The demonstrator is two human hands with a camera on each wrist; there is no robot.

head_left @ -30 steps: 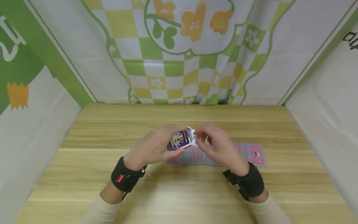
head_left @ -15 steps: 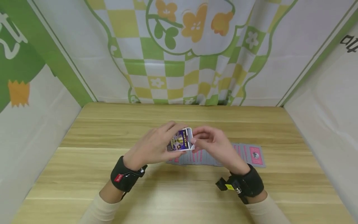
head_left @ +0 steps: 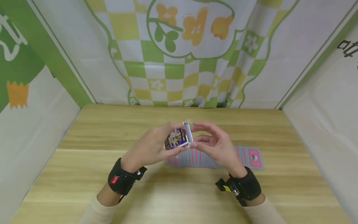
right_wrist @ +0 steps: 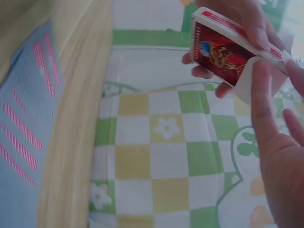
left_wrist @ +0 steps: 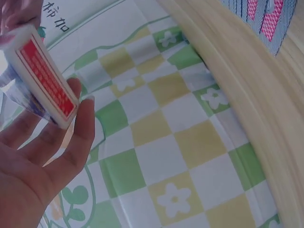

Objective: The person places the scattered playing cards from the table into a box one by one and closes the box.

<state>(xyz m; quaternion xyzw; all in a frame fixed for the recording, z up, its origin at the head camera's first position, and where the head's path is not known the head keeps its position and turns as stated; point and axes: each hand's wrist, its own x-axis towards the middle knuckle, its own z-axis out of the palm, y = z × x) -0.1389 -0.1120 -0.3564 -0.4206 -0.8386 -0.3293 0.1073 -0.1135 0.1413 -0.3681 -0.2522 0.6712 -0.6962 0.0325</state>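
A small card box (head_left: 175, 138) with a purple printed face is gripped by my left hand (head_left: 152, 146), its open end facing right. My right hand (head_left: 219, 149) touches that end, thumb at the lower corner. In the left wrist view, the box's red and white side (left_wrist: 45, 76) shows between the fingers of my left hand (left_wrist: 42, 161). The right wrist view shows the box's red face (right_wrist: 221, 52) and a white flap (right_wrist: 249, 83) against a finger of my right hand (right_wrist: 280, 142). Whether cards are inside cannot be told.
A row of overlapping grey and red playing cards (head_left: 205, 160) lies face down on the wooden table (head_left: 179, 193), beneath and behind the hands. A checkered curtain (head_left: 173, 71) hangs at the table's back edge, with pale cloth walls (head_left: 330, 102) at both sides.
The box has tilted slightly and its open end has shifted a little up. The fingers of my right hand have spread and its thumb has moved to the box's lower corner.
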